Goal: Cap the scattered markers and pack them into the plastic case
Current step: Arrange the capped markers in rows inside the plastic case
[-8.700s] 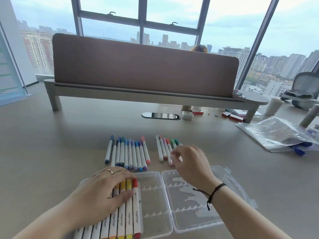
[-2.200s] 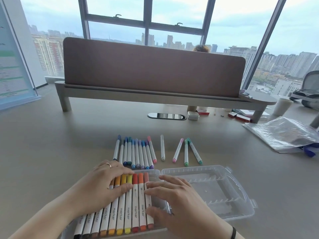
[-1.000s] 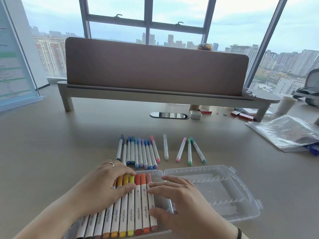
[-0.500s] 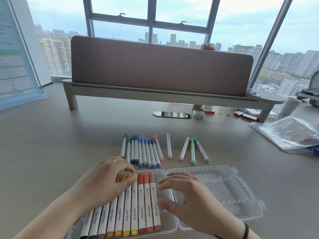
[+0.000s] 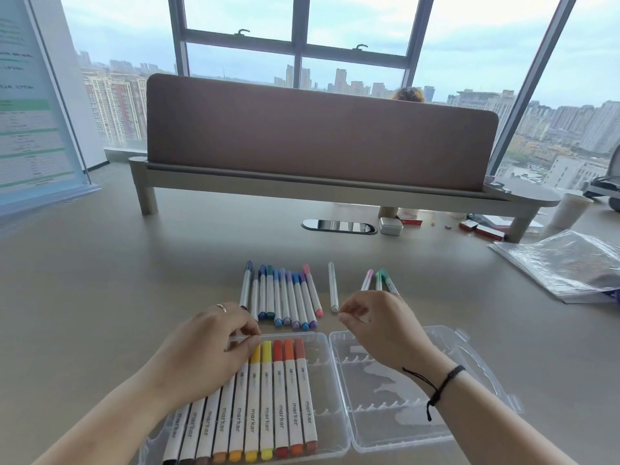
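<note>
Here the open plastic case (image 5: 396,441) lies at the desk's (image 5: 100,297) near edge. Its left half holds a row of packed markers (image 5: 268,397), and the left hand (image 5: 204,357) rests on that row with fingers loosely bent, gripping nothing. The right hand (image 5: 382,327) hovers above the case's far rim, fingers lightly curled and empty, fingertips just beside the white marker (image 5: 332,286). Blue and purple markers (image 5: 285,297) lie side by side beyond the left hand; the pink and green markers (image 5: 377,280) show past the right hand's knuckles.

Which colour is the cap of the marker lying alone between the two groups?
White, clearest in the head view.
</note>
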### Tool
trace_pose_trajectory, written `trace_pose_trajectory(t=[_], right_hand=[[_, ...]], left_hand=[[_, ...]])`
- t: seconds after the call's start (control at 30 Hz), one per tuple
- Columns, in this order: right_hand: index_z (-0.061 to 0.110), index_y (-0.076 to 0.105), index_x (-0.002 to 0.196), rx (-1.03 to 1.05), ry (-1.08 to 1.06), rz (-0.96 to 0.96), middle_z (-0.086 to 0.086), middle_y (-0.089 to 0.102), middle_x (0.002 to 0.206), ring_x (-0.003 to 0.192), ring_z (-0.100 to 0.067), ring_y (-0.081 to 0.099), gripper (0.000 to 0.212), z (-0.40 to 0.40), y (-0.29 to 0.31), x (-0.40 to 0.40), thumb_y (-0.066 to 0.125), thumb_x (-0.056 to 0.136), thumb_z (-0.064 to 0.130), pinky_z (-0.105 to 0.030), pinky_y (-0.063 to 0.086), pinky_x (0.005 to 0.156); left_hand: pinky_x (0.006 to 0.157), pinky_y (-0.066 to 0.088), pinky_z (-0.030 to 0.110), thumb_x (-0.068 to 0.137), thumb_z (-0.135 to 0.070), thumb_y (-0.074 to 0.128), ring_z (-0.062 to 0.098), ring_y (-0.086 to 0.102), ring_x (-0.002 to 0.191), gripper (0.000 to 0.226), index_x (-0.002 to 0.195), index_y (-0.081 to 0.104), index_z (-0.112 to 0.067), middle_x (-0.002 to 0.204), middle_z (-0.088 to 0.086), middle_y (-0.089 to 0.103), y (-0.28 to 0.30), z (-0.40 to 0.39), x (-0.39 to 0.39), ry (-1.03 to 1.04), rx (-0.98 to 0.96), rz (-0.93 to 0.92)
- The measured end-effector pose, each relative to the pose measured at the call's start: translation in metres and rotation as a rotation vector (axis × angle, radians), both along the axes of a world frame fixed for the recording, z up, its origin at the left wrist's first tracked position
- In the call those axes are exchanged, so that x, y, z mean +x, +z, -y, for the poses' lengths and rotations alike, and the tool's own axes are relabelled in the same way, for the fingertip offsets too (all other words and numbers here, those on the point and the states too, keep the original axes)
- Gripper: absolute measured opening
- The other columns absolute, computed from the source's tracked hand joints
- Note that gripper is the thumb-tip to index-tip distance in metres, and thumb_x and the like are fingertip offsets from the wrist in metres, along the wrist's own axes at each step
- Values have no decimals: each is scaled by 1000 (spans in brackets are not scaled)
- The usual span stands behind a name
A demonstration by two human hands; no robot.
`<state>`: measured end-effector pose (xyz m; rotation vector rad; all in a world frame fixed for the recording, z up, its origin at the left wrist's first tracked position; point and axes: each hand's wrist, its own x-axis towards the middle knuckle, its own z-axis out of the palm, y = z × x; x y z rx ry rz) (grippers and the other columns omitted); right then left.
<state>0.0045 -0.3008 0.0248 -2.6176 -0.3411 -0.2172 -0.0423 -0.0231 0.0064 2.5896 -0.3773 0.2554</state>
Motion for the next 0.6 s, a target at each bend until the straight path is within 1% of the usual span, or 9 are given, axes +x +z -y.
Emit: trace_pose_trajectory(t=[0.13,0.23,0.3,0.37,0.43,0.47,0.53,0.6], right_hand=[[25,75,92,-20,-61,-29,14,70,77,81,-8,64,10,10,-1,21,65,89,25,-33,56,78],[25,74,90,-2,-81,-67,11,72,71,80,-10,65,13,11,5,40,62,88,18,-30,56,76],[21,76,91,15,-121,-69,9,70,77,82,-15,65,16,14,14,55,62,87,14,-29,54,75],[18,77,88,19,-171,-84,5,69,77,81,-19,65,16,22,23,70,62,86,12,-26,51,68],[15,77,84,1,-211,-128,7,66,70,77,-19,64,15,29,29,81,63,86,11,-20,44,56],[14,78,82,-8,-223,-154,6,66,68,76,-19,64,14,32,29,85,64,85,11,-18,40,52],[10,77,80,-29,-227,-192,-1,72,73,77,-23,67,11,32,27,90,67,83,13,-17,40,50],[6,77,81,-40,-224,-207,-9,75,78,81,-27,69,12,28,25,94,69,81,15,-22,47,54]], left_hand=[[79,53,23,91,-44,63,-9,56,91,5,89,66,-40,92,-28,62,0,0,0,-9,-1,-6],[78,53,23,91,-46,62,-10,56,90,5,90,65,-42,92,-28,61,0,0,0,-15,3,-19],[78,54,23,91,-49,61,-11,57,89,7,91,64,-43,93,-28,61,-1,0,1,-14,11,-36],[78,54,23,90,-50,60,-10,57,88,6,90,63,-45,94,-28,61,-2,-1,1,-8,7,-44],[78,53,22,90,-50,61,-10,58,88,5,89,63,-45,94,-28,61,-3,-2,2,-2,-1,-47],[78,53,22,90,-48,62,-10,57,88,4,89,64,-45,94,-28,62,-2,-2,1,-1,-7,-48],[77,52,22,90,-45,63,-10,57,89,3,87,64,-44,92,-29,62,-2,-1,1,-4,-17,-43],[76,53,22,90,-44,65,-11,56,89,4,86,64,-44,92,-28,62,0,0,0,-8,-23,-43]])
